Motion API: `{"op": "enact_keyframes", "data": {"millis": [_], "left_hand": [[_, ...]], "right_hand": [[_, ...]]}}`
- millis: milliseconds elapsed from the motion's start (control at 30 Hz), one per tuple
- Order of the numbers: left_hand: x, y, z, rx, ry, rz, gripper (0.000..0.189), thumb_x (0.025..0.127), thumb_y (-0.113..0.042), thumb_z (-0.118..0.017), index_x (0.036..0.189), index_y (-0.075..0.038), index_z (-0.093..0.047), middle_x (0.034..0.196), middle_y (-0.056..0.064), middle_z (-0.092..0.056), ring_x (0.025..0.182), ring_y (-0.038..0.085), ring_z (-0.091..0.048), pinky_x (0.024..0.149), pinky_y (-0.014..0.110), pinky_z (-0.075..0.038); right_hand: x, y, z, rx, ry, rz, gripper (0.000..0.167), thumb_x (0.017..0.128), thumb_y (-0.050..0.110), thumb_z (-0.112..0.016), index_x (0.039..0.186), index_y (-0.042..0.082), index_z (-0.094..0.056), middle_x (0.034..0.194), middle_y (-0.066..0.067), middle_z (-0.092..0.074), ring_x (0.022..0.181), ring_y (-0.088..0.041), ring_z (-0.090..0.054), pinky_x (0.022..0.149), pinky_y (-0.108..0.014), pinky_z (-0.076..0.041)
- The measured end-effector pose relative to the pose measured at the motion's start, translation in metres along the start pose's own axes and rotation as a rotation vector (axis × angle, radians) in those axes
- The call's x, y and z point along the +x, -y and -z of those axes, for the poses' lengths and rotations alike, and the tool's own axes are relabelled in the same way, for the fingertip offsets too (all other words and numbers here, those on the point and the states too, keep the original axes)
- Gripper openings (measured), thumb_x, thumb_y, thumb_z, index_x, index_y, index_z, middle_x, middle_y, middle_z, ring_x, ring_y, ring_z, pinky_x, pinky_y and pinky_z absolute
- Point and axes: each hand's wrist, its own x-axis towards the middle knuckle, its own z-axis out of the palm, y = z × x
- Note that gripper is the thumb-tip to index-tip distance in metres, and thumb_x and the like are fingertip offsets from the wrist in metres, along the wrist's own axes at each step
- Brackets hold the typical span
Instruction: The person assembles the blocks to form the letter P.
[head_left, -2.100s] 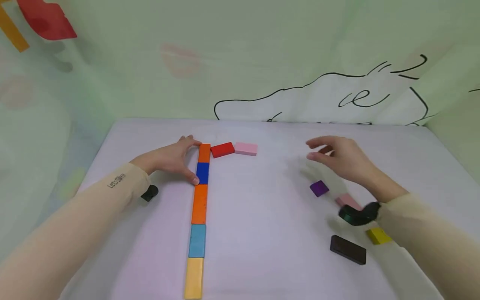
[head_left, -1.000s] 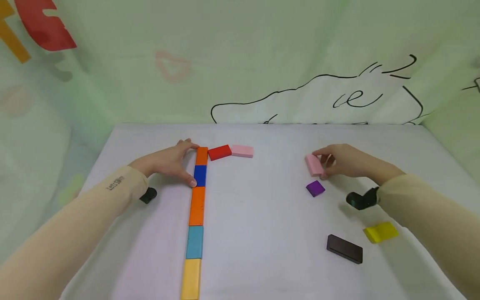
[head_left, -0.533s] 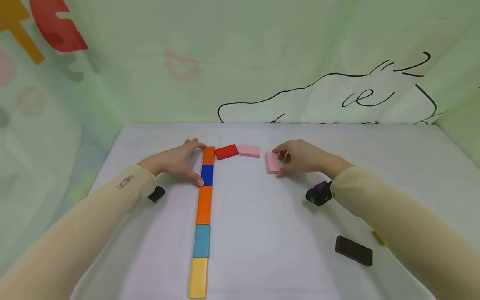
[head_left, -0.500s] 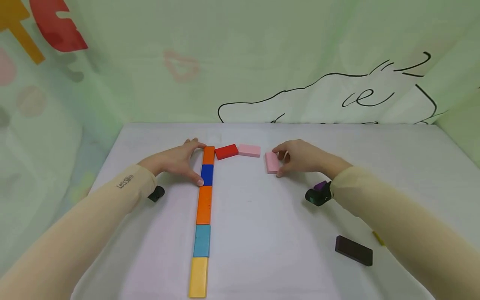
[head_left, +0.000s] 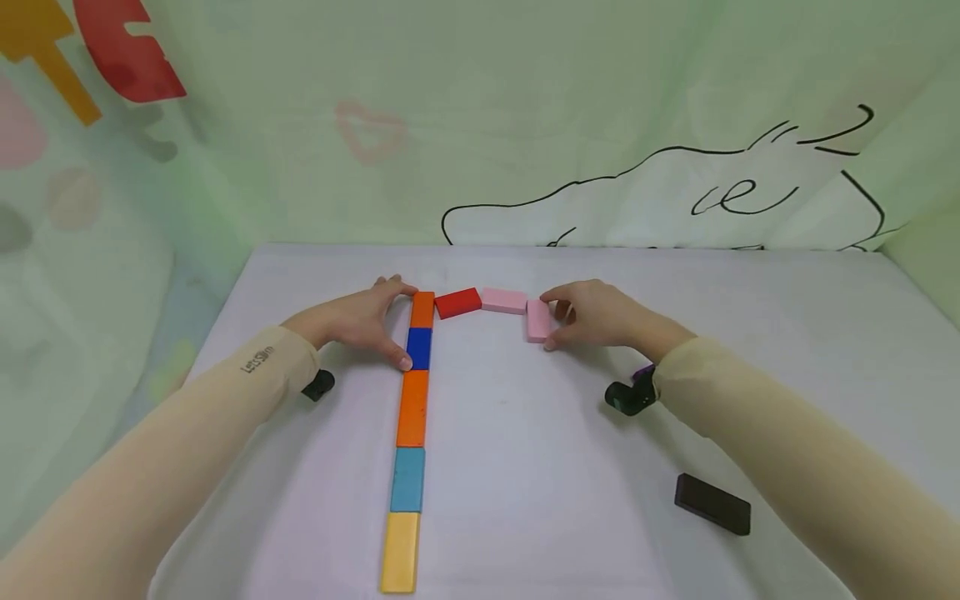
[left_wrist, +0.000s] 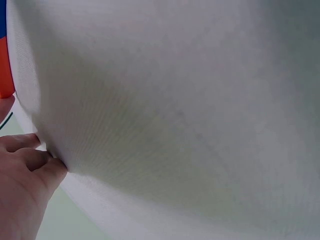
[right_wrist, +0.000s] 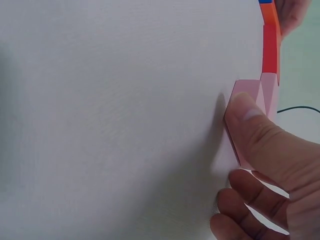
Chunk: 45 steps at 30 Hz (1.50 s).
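Observation:
My right hand point(head_left: 609, 315) pinches a pink block point(head_left: 537, 322) between thumb and fingers on the tabletop. That block stands lengthwise at the right end of another pink block point(head_left: 503, 300); in the right wrist view the two meet. A red block point(head_left: 458, 303) lies slightly tilted between that pink one and the top orange block point(head_left: 422, 309). My left hand point(head_left: 356, 321) rests along the left side of the column, index finger at the orange block's far end and thumb at the lower left corner of the blue block point(head_left: 418, 348).
The column runs toward me through a longer orange block point(head_left: 412, 408), a light blue block point(head_left: 408, 479) and a pale yellow block point(head_left: 401, 552). A dark brown block point(head_left: 712, 504) lies at right. My right wrist camera point(head_left: 630, 397) mostly hides a purple block point(head_left: 643, 372).
My right hand took up the second pink block from the right side and slid it left against the end of the first. The left hand has stayed at the column.

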Motion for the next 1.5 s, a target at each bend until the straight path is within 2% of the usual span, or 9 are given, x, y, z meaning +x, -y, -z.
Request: {"op": "enact_keyframes", "data": {"millis": [500, 700, 1000, 1133, 1200, 1267, 1367, 1433, 1500], "left_hand": [[0.000, -0.002, 0.000, -0.004, 0.004, 0.007, 0.106, 0.078, -0.035, -0.088, 0.160, -0.014, -0.026, 0.173, 0.017, 0.002, 0.160, 0.039, 0.005, 0.126, 0.065, -0.007], [0.001, -0.002, -0.001, 0.010, -0.001, 0.006, 0.106, 0.077, -0.036, -0.089, 0.160, -0.014, -0.026, 0.173, 0.018, 0.001, 0.160, 0.040, 0.005, 0.126, 0.065, -0.008], [-0.002, -0.001, 0.001, 0.012, -0.001, 0.012, 0.106, 0.077, -0.037, -0.088, 0.160, -0.013, -0.026, 0.173, 0.019, 0.001, 0.160, 0.040, 0.004, 0.126, 0.065, -0.008], [-0.013, 0.006, 0.006, 0.023, -0.015, 0.030, 0.107, 0.077, -0.039, -0.088, 0.160, -0.012, -0.025, 0.172, 0.021, 0.002, 0.159, 0.043, 0.003, 0.125, 0.067, -0.010], [-0.020, 0.012, 0.010, 0.031, -0.028, 0.041, 0.107, 0.077, -0.038, -0.088, 0.159, -0.011, -0.025, 0.172, 0.023, 0.001, 0.159, 0.045, 0.003, 0.124, 0.069, -0.010], [-0.026, 0.015, 0.014, 0.034, -0.037, 0.048, 0.107, 0.077, -0.037, -0.088, 0.159, -0.009, -0.025, 0.171, 0.025, 0.001, 0.158, 0.047, 0.002, 0.123, 0.070, -0.011], [-0.031, 0.017, 0.016, 0.022, -0.039, 0.046, 0.108, 0.077, -0.037, -0.089, 0.159, -0.007, -0.025, 0.170, 0.027, 0.001, 0.157, 0.049, 0.003, 0.122, 0.072, -0.010], [-0.032, 0.018, 0.015, 0.014, -0.033, 0.042, 0.110, 0.076, -0.038, -0.089, 0.159, -0.006, -0.025, 0.170, 0.028, 0.001, 0.157, 0.050, 0.003, 0.122, 0.072, -0.010], [-0.032, 0.020, 0.014, 0.009, -0.029, 0.040, 0.110, 0.076, -0.039, -0.089, 0.159, -0.006, -0.024, 0.169, 0.029, 0.001, 0.156, 0.050, 0.002, 0.121, 0.072, -0.010]], "right_hand": [[0.002, -0.001, -0.001, -0.024, 0.010, -0.006, 0.071, 0.087, 0.030, -0.082, 0.145, 0.001, -0.054, 0.115, -0.015, -0.068, 0.100, -0.027, -0.063, 0.094, -0.044, -0.054], [0.000, -0.004, -0.002, -0.023, 0.010, -0.007, 0.081, 0.087, 0.029, -0.082, 0.153, 0.002, -0.043, 0.118, -0.016, -0.068, 0.100, -0.027, -0.063, 0.096, -0.045, -0.054], [-0.007, -0.004, 0.001, 0.038, -0.006, 0.025, 0.084, 0.088, 0.027, -0.082, 0.155, 0.000, -0.038, 0.121, -0.017, -0.068, 0.106, -0.029, -0.065, 0.101, -0.049, -0.053], [-0.039, -0.004, 0.013, 0.123, -0.075, 0.085, 0.074, 0.091, 0.018, -0.078, 0.154, 0.000, -0.041, 0.125, -0.017, -0.067, 0.114, -0.031, -0.066, 0.102, -0.051, -0.054], [-0.068, -0.013, 0.016, 0.132, -0.154, 0.121, 0.065, 0.092, 0.013, -0.077, 0.149, 0.001, -0.048, 0.123, -0.016, -0.069, 0.113, -0.031, -0.067, 0.099, -0.050, -0.055], [-0.101, -0.032, 0.013, 0.066, -0.259, 0.134, 0.058, 0.090, 0.013, -0.079, 0.142, 0.003, -0.057, 0.119, -0.012, -0.072, 0.107, -0.027, -0.068, 0.094, -0.043, -0.058], [-0.153, -0.070, -0.002, -0.058, -0.374, 0.050, 0.054, 0.084, 0.016, -0.084, 0.133, 0.002, -0.065, 0.108, -0.008, -0.073, 0.093, -0.016, -0.066, 0.077, -0.030, -0.058], [-0.183, -0.095, -0.017, -0.116, -0.387, -0.050, 0.058, 0.081, 0.021, -0.087, 0.130, 0.000, -0.066, 0.104, -0.007, -0.071, 0.083, -0.005, -0.059, 0.064, -0.022, -0.051], [-0.206, -0.113, -0.031, -0.110, -0.367, -0.133, 0.064, 0.079, 0.025, -0.088, 0.131, -0.002, -0.064, 0.103, -0.007, -0.068, 0.080, 0.004, -0.051, 0.059, -0.021, -0.044]]}}
